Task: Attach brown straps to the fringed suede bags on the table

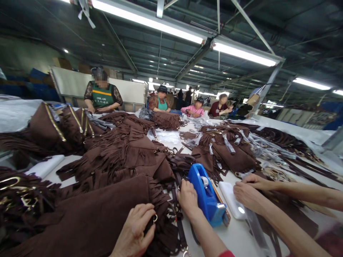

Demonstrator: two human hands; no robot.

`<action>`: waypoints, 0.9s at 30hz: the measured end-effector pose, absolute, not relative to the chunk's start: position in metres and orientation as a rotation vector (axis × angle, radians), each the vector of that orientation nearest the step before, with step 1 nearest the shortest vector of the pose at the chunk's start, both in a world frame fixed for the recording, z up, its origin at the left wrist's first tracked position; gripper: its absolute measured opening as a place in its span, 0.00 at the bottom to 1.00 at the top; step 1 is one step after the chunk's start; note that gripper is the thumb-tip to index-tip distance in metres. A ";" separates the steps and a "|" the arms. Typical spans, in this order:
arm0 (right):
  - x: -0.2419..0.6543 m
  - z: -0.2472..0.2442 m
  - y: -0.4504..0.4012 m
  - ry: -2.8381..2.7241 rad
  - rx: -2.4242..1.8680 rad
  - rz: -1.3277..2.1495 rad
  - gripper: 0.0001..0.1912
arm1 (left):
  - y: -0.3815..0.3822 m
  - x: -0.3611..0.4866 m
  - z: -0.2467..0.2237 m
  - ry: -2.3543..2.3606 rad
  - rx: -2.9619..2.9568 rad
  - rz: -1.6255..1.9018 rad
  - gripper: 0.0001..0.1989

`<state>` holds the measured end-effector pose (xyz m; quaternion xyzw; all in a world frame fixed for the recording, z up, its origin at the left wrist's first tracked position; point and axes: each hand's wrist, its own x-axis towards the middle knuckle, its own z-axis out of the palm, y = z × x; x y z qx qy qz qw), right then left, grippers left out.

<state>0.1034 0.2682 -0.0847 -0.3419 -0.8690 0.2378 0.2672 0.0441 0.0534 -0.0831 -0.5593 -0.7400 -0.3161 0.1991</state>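
A dark brown fringed bag [107,207] lies flat in front of me. My left hand [136,228] is closed on its right edge, thumb and fingers around a small gold ring [155,217]. Just left of a blue tape dispenser [202,192], my right hand [188,198] has its fingers curled round a dark strap [180,228]. That strap runs down toward me and ends in a metal clasp [185,252]. Part of it is hidden under my fingers.
At right, a co-worker's hands [249,192] handle a clear plastic sleeve [254,228] by a white box [232,200]. Brown bags [128,146] pile up ahead; more straps [284,135] lie at far right. Gold-coloured hardware [24,196] sits at left. Several people work across the table.
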 end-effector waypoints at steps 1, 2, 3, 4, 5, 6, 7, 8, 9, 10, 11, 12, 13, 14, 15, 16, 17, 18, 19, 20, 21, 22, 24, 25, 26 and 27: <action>0.102 -0.085 0.272 -2.332 -0.961 0.700 0.10 | 0.053 0.044 -0.083 -2.073 -1.569 -0.891 0.11; 0.103 -0.085 0.276 -2.310 -0.991 0.770 0.09 | 0.052 0.043 -0.084 -2.081 -1.575 -0.898 0.11; 0.106 -0.084 0.279 -2.280 -1.010 0.853 0.07 | 0.052 0.043 -0.085 -2.095 -1.578 -0.910 0.11; 0.109 -0.083 0.281 -2.246 -1.012 0.947 0.05 | 0.051 0.042 -0.086 -2.110 -1.577 -0.927 0.11; 0.115 -0.080 0.283 -2.209 -0.993 1.051 0.05 | 0.051 0.041 -0.087 -2.124 -1.575 -0.948 0.11; 0.121 -0.077 0.283 -2.168 -0.959 1.158 0.07 | 0.051 0.039 -0.087 -2.138 -1.574 -0.970 0.11; 0.127 -0.074 0.283 -2.125 -0.916 1.262 0.10 | 0.051 0.038 -0.087 -2.149 -1.575 -0.994 0.11; 0.134 -0.070 0.281 -2.079 -0.873 1.359 0.13 | 0.052 0.037 -0.086 -2.161 -1.576 -1.021 0.10; 0.140 -0.066 0.278 -2.033 -0.837 1.443 0.17 | 0.053 0.036 -0.084 -2.170 -1.580 -1.050 0.10; 0.144 -0.061 0.274 -1.987 -0.808 1.513 0.20 | 0.054 0.036 -0.082 -2.178 -1.577 -1.082 0.08; 0.148 -0.058 0.269 -1.945 -0.785 1.571 0.21 | 0.055 0.037 -0.079 -2.183 -1.562 -1.119 0.07; 0.150 -0.054 0.265 -1.906 -0.766 1.617 0.22 | 0.057 0.039 -0.075 -2.181 -1.532 -1.156 0.05; 0.150 -0.051 0.260 -1.868 -0.749 1.653 0.23 | 0.058 0.042 -0.072 -2.167 -1.498 -1.192 0.03; 0.149 -0.048 0.256 -1.832 -0.734 1.682 0.23 | 0.060 0.047 -0.069 -2.138 -1.474 -1.225 0.03; 0.147 -0.045 0.253 -1.798 -0.721 1.705 0.24 | 0.062 0.053 -0.067 -2.104 -1.476 -1.256 0.05; 0.145 -0.043 0.251 -1.767 -0.710 1.724 0.24 | 0.064 0.060 -0.065 -2.071 -1.504 -1.290 0.06; 0.142 -0.041 0.250 -1.737 -0.703 1.738 0.24 | 0.066 0.068 -0.066 -2.056 -1.564 -1.327 0.08; 0.140 -0.039 0.249 -1.708 -0.700 1.751 0.24 | 0.068 0.075 -0.067 -2.065 -1.642 -1.372 0.09; 0.138 -0.037 0.249 -1.679 -0.699 1.762 0.24 | 0.071 0.083 -0.070 -2.099 -1.718 -1.425 0.09; 0.137 -0.036 0.249 -1.650 -0.699 1.772 0.23 | 0.073 0.090 -0.073 -2.156 -1.767 -1.485 0.10; 0.137 -0.034 0.250 -1.619 -0.700 1.781 0.23 | 0.076 0.097 -0.076 -2.229 -1.770 -1.558 0.10; 0.137 -0.032 0.251 -1.587 -0.703 1.790 0.22 | 0.079 0.103 -0.079 -2.309 -1.721 -1.645 0.10; 0.140 -0.027 0.252 -1.524 -0.716 1.812 0.21 | 0.085 0.111 -0.081 -2.463 -1.480 -1.843 0.11; 0.142 -0.024 0.252 -1.492 -0.724 1.825 0.21 | 0.088 0.114 -0.079 -2.530 -1.334 -1.929 0.14; 0.144 -0.021 0.252 -1.459 -0.734 1.838 0.20 | 0.092 0.115 -0.076 -2.587 -1.214 -1.996 0.18; 0.146 -0.018 0.251 -1.427 -0.741 1.842 0.20 | 0.094 0.115 -0.072 -2.635 -1.139 -2.041 0.23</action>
